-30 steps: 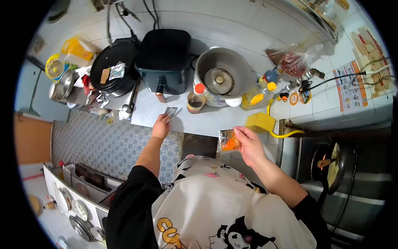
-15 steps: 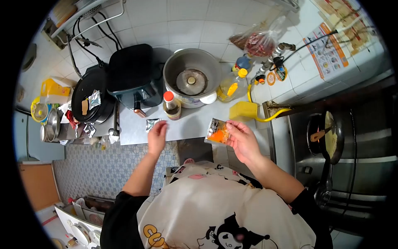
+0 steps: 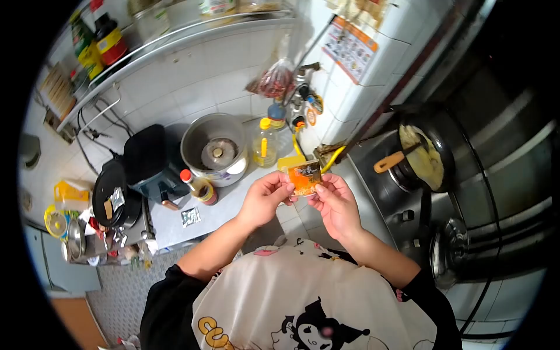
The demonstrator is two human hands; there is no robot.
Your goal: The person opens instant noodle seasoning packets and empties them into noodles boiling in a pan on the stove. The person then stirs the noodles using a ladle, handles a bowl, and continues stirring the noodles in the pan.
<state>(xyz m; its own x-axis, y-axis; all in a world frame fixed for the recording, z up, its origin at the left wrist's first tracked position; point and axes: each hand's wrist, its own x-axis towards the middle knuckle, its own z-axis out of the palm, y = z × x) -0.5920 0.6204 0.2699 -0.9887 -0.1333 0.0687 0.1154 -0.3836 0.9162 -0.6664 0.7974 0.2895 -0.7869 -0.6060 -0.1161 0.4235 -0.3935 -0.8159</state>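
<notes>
An orange and dark sachet [image 3: 304, 178] is held up in front of my chest, over the counter's right end. My left hand [image 3: 265, 198] pinches its left side between thumb and fingers. On the opposite side, my right hand [image 3: 335, 203] grips the edge with thumb and fingertips. Behind the sachet sits a yellow block [image 3: 287, 161], partly covered. A silver packet [image 3: 190, 217] lies on the counter [image 3: 169, 230], left of my left forearm. Near it stands a red-capped bottle [image 3: 201, 188].
An open grey pot [image 3: 214, 147] and a yellow-capped oil bottle [image 3: 265, 146] stand behind my hands. At left are a black air fryer [image 3: 153, 163] and a black pan [image 3: 116, 192]. At right, a wok [image 3: 440, 157] with yellow food and a wooden-handled spatula [image 3: 391, 161] is on the stove.
My left hand has left the silver packet on the counter, moved right and taken hold of the sachet beside my right hand. The view has turned toward the stove.
</notes>
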